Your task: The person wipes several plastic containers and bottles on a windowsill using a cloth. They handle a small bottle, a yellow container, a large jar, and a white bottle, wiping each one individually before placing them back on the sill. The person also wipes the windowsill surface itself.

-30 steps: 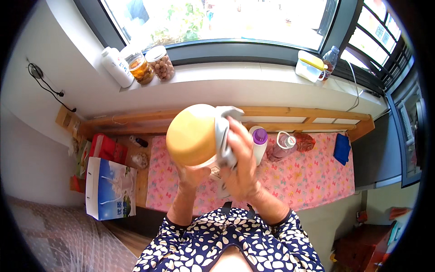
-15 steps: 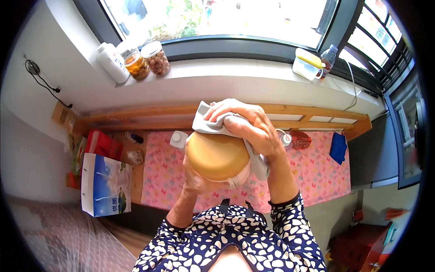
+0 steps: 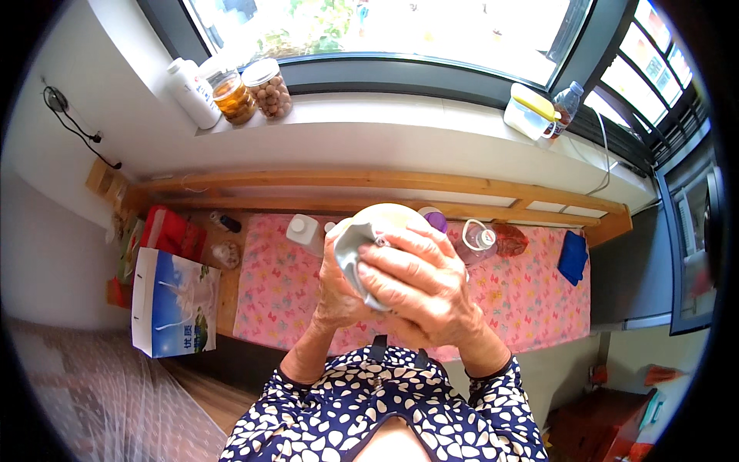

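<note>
Beyond the pink cloth [image 3: 531, 312] in my head view runs a windowsill [image 3: 416, 112]. Above the pink cloth, the left hand [image 3: 336, 289] holds a pale container [image 3: 389, 211], though I can't tell how its fingers sit; the right hand [image 3: 427, 292] presses a grey rag [image 3: 351, 248] to it, fingers side by side

From the right hand [image 3: 426, 286], the pink cloth [image 3: 527, 302] offers passage toward four o'clock; the purple-capped bottle [image 3: 435, 221] blocks twelve, the handled jug [image 3: 479, 243] two, the white bottle [image 3: 305, 232] ten. Clearance behind the hand is hard to judge.
</note>
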A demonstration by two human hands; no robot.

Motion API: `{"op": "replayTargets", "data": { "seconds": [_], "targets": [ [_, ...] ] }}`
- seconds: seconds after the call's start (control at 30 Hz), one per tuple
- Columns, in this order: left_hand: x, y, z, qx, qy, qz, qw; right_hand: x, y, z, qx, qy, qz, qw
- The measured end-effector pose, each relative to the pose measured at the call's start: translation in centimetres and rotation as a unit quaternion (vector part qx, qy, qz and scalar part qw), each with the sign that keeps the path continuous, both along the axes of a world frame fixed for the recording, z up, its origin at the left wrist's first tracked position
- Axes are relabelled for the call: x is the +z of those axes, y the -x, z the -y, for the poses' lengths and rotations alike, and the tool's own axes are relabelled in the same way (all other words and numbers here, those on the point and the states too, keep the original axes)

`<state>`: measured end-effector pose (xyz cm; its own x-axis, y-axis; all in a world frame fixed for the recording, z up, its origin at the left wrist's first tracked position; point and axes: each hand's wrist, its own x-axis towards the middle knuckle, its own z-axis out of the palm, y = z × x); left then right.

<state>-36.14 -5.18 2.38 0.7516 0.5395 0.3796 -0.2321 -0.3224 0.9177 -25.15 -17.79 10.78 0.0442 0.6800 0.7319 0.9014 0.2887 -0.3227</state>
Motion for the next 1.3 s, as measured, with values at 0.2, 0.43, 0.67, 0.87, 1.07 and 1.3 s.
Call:
{"op": "replayTargets", "data": {
  "seconds": [0.2,0.43,0.67,0.87,1.07,1.3],
  "targets": [
    [1.6,-0.4,0.6,-0.051,-0.085,0.017,0.995,1.2,-1.3,-1.3,-0.011,0.009,-0.037,0.999],
    [0.5,-0.3,0.4,-0.075,0.015,0.095,0.993,0.6,-4.7,-3.4,0.124,0.134,-0.434,0.882],
    [-2.7,0.9,-0.5,0.038,0.057,0.071,0.995,-2.8,-2.8,-4.3,0.1,0.023,-0.581,0.807],
    [-3.1,1.2,-2.3,0.087,-0.002,0.099,0.991,-7.0,-0.3,-3.2,0.014,-0.026,-0.58,0.814],
    [-3.2,0.9,-1.8,0.005,0.199,0.133,0.971,-8.9,0.5,-3.2,0.172,-0.112,-0.85,0.486],
    [-1.3,-0.7,-2.6,0.047,0.12,0.138,0.982,-10.4,1.1,-3.9,0.179,-0.171,-0.89,0.384]
  ]
}}
